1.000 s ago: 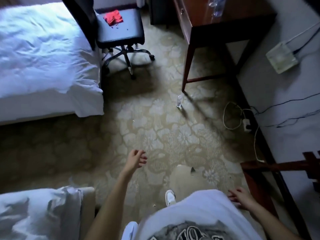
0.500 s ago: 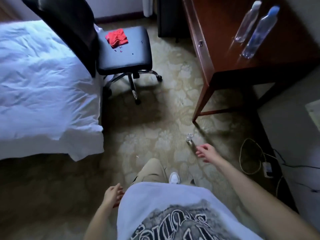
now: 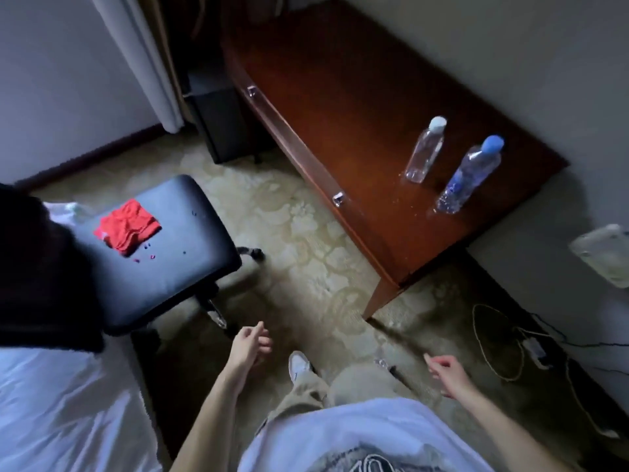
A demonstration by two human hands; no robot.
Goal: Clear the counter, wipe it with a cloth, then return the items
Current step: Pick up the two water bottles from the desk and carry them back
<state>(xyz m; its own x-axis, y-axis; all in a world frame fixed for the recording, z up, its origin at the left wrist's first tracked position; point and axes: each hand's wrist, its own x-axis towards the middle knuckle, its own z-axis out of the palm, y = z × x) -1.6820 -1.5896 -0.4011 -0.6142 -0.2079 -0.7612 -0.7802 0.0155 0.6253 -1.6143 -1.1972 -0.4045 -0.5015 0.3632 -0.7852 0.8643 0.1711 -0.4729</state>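
Patterned carpet, dim room. Red cloth (image 3: 127,226) lies on chair seat (image 3: 170,260), near its back edge. Left hand (image 3: 250,345) loosely curled, empty; right hand (image 3: 446,369) open, empty. Two bottles (image 3: 425,149) (image 3: 471,175) stand near counter's (image 3: 340,107) right end. Judgement: lift both bottles off upright before fetching cloth.
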